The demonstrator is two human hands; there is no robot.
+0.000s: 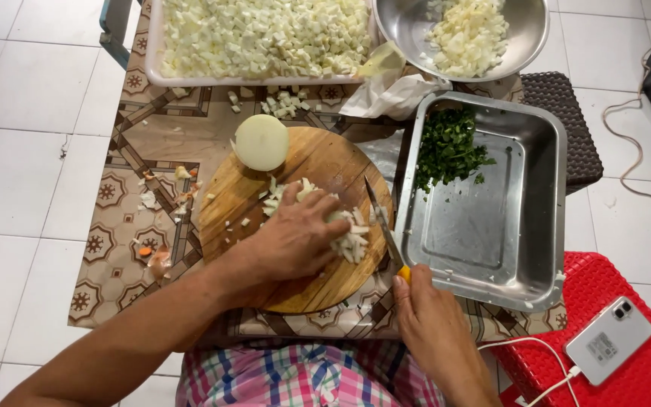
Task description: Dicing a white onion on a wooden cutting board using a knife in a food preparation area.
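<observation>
Nearest the camera, the right hand (431, 316) is clenched around the yellow handle of a kitchen knife (383, 222), whose blade runs away from the body across the right edge of the round wooden cutting board (295, 286). Just to its left, the left hand (295, 237) lies palm down, fingers curled over a partly cut onion half (344, 234), pinning it to the board with loose slices spilling out beside the blade. The fingertips sit close to the knife edge, so a slip of the onion or a drifting blade could nick them; the board's near edge also lies close to the table's front, where a hard push might shift it. Farther back on the board rests a peeled whole onion (261, 142), which could roll if the board is jolted. To the right, a rectangular steel tray (491, 249) holds chopped green herbs (450, 147) in its far corner. At lower right a white phone (608, 341) with a cable lies on a red plastic stool (627, 377). Farthest off are a white tray (154, 45) full of diced pale vegetable and a round steel bowl (525, 41) with chopped onion. No packages, labels or signs are visible.
</observation>
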